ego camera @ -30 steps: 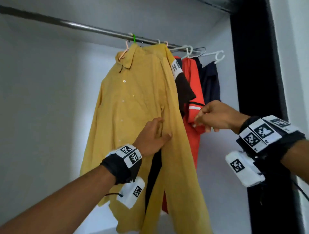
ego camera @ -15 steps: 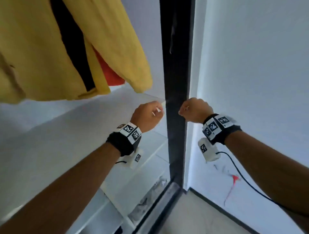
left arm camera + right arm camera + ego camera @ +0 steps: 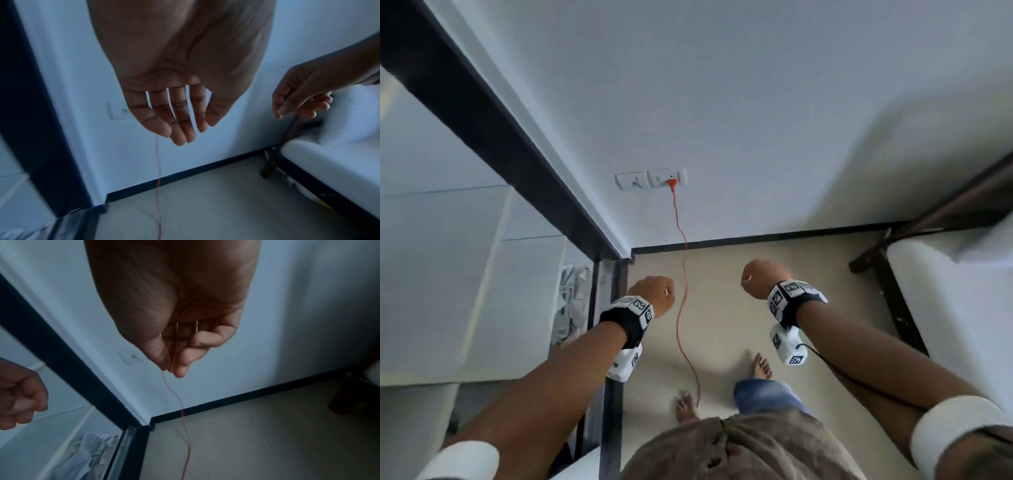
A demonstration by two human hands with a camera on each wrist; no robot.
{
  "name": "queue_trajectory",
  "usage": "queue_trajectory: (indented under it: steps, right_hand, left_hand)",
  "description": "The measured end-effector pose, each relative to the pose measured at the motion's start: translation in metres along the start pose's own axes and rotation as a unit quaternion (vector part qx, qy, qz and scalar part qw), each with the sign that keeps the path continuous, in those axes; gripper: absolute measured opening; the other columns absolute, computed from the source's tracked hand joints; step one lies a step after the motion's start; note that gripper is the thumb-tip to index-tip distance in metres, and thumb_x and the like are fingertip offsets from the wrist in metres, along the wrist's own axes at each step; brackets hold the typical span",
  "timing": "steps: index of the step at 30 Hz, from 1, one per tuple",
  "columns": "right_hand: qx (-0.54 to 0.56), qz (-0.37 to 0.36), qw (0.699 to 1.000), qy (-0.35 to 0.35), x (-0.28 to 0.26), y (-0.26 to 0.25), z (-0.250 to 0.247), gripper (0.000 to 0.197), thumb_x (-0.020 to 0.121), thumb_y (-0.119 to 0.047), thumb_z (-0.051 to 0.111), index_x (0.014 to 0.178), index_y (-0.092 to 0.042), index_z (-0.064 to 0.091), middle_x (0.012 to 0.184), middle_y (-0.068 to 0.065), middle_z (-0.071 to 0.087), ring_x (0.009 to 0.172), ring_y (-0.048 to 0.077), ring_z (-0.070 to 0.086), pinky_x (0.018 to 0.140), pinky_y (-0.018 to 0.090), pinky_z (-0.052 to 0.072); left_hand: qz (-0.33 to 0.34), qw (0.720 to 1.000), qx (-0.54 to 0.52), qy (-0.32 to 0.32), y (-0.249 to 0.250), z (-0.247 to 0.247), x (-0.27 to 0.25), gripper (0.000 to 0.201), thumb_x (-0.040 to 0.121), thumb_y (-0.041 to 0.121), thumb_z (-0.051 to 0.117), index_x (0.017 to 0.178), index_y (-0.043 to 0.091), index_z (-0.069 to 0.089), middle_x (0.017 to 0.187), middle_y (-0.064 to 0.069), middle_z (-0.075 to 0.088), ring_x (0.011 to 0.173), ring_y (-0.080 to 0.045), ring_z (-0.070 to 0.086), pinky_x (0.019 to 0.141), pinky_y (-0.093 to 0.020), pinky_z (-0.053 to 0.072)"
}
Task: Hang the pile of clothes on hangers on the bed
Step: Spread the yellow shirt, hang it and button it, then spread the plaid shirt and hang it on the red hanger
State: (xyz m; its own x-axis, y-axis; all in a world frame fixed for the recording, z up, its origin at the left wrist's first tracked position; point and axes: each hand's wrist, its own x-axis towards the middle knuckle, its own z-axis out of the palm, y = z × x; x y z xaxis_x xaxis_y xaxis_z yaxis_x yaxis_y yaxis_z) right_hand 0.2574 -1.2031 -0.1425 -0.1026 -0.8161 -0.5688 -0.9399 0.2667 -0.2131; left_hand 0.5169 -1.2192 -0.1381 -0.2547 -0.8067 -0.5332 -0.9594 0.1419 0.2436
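Observation:
No clothes or hangers show in any current view. My left hand (image 3: 654, 294) hangs over the floor beside the wardrobe's dark frame (image 3: 500, 144). In the left wrist view its fingers (image 3: 180, 126) are relaxed and nearly straight, holding nothing. My right hand (image 3: 760, 277) hovers level with it, a little to the right. Its fingers (image 3: 179, 360) are loosely curled around nothing. The bed's white mattress (image 3: 945, 308) on a dark frame lies at the right edge, with only its bare corner visible.
An orange cable (image 3: 681, 308) runs from a wall socket (image 3: 650, 178) down across the beige floor between my hands. My bare feet (image 3: 762, 365) stand on that floor. Crumpled white material (image 3: 571, 301) lies at the wardrobe's bottom, left.
My view has swung from the hanging yellow shirt in the wardrobe down to the floor and towards the bed. Both hands let go of the garments and dropped, empty.

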Motion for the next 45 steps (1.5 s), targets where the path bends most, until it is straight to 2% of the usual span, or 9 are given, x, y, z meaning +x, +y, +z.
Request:
queue_trajectory:
  steps: [4, 9, 15, 20, 24, 27, 33, 38, 45]
  right_hand:
    - [0.071, 0.086, 0.993, 0.021, -0.020, 0.094, -0.003, 0.025, 0.085, -0.026, 0.057, 0.102, -0.030, 0.075, 0.109, 0.002, 0.072, 0.100, 0.030, 0.067, 0.080, 0.032, 0.050]
    - [0.157, 0.167, 0.972, 0.050, -0.036, 0.216, -0.015, 0.026, 0.085, -0.027, 0.056, 0.103, -0.031, 0.075, 0.112, 0.004, 0.070, 0.101, 0.033, 0.066, 0.082, 0.032, 0.049]
    - [0.249, 0.250, 0.933, 0.066, -0.072, 0.364, -0.017, 0.027, 0.082, -0.029, 0.056, 0.100, -0.032, 0.076, 0.108, 0.004, 0.072, 0.097, 0.032, 0.067, 0.083, 0.032, 0.054]
    - [0.335, 0.324, 0.882, 0.072, -0.109, 0.469, -0.004, 0.021, 0.084, -0.029, 0.053, 0.093, -0.029, 0.072, 0.103, 0.003, 0.072, 0.095, 0.031, 0.068, 0.085, 0.033, 0.054]
    - [0.386, 0.372, 0.837, 0.109, -0.136, 0.538, 0.006, 0.020, 0.088, -0.027, 0.056, 0.098, -0.027, 0.074, 0.106, 0.004, 0.072, 0.097, 0.030, 0.067, 0.076, 0.028, 0.048]
    - [0.429, 0.409, 0.797, 0.118, -0.151, 0.589, 0.016, 0.021, 0.088, -0.026, 0.058, 0.099, -0.027, 0.076, 0.099, 0.003, 0.075, 0.094, 0.027, 0.070, 0.077, 0.027, 0.050]
    - [0.506, 0.446, 0.730, 0.108, -0.161, 0.692, 0.032, 0.017, 0.090, -0.025, 0.059, 0.097, -0.025, 0.074, 0.068, -0.005, 0.071, 0.079, 0.014, 0.073, 0.080, 0.029, 0.058]
    - [0.550, 0.475, 0.678, 0.112, -0.151, 0.783, 0.049, 0.014, 0.092, -0.025, 0.059, 0.096, -0.025, 0.073, 0.064, -0.011, 0.067, 0.054, -0.003, 0.063, 0.060, 0.020, 0.050]
    - [0.545, 0.490, 0.665, 0.141, -0.115, 0.928, 0.081, 0.010, 0.090, -0.027, 0.061, 0.091, -0.030, 0.071, 0.075, -0.004, 0.074, 0.072, 0.011, 0.071, 0.077, 0.031, 0.059]
  left_hand:
    - [0.077, 0.995, 0.054, -0.020, 0.090, 0.016, 0.033, 0.012, 0.088, 0.029, 0.053, 0.088, 0.030, 0.065, 0.095, 0.003, 0.069, 0.087, -0.025, 0.064, 0.070, -0.027, 0.043]
    - [0.146, 0.985, 0.083, -0.047, 0.212, 0.033, 0.086, 0.010, 0.085, 0.031, 0.055, 0.076, 0.033, 0.060, 0.085, 0.005, 0.067, 0.082, -0.025, 0.065, 0.069, -0.030, 0.051]
    - [0.243, 0.958, 0.130, -0.083, 0.383, 0.062, 0.128, 0.009, 0.085, 0.030, 0.058, 0.083, 0.030, 0.066, 0.084, 0.006, 0.070, 0.081, -0.024, 0.066, 0.074, -0.034, 0.056]
    - [0.326, 0.926, 0.152, -0.113, 0.515, 0.096, 0.132, 0.013, 0.086, 0.028, 0.058, 0.074, 0.033, 0.061, 0.077, 0.009, 0.066, 0.078, -0.020, 0.064, 0.067, -0.027, 0.051]
    - [0.388, 0.894, 0.177, -0.135, 0.609, 0.134, 0.134, 0.012, 0.089, 0.023, 0.059, 0.085, 0.024, 0.070, 0.075, 0.008, 0.061, 0.074, -0.015, 0.055, 0.062, -0.023, 0.034]
    - [0.421, 0.871, 0.196, -0.158, 0.673, 0.169, 0.142, 0.011, 0.088, 0.024, 0.060, 0.089, 0.022, 0.071, 0.079, 0.005, 0.065, 0.079, -0.016, 0.058, 0.066, -0.023, 0.035]
    - [0.438, 0.833, 0.241, -0.238, 0.792, 0.240, 0.174, 0.010, 0.087, 0.027, 0.062, 0.091, 0.024, 0.070, 0.092, 0.001, 0.071, 0.091, -0.023, 0.065, 0.078, -0.026, 0.047]
    - [0.432, 0.822, 0.239, -0.285, 0.890, 0.296, 0.206, 0.010, 0.088, 0.026, 0.061, 0.093, 0.025, 0.069, 0.094, 0.004, 0.070, 0.088, -0.019, 0.064, 0.076, -0.025, 0.047]
    - [0.475, 0.798, 0.271, -0.253, 1.020, 0.383, 0.284, 0.027, 0.090, 0.027, 0.061, 0.115, 0.021, 0.063, 0.116, -0.007, 0.061, 0.107, -0.028, 0.057, 0.092, -0.034, 0.046]
